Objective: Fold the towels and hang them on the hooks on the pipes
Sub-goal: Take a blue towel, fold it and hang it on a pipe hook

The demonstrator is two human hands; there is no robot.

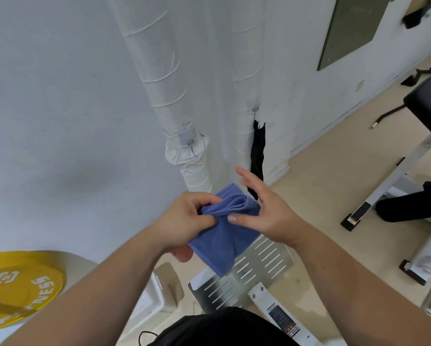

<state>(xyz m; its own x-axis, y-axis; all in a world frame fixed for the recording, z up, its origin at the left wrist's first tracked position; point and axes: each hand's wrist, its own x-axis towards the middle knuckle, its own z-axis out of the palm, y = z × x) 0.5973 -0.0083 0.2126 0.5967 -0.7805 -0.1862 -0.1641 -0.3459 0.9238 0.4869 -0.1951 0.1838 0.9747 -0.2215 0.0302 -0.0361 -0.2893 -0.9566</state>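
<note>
My left hand (187, 221) pinches the folded blue cloth towel (221, 242) at its bunched top edge, while my right hand (263, 212), fingers spread, touches it with the thumb only.

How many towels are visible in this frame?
2. A blue towel gripped by the left hand, the right hand touching it; a black towel hanging on the right pipe. Dark scraps at far right are too unclear to count.

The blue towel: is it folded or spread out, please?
Folded: the blue towel shows stacked layers at its top, gripped by the left hand.
</note>
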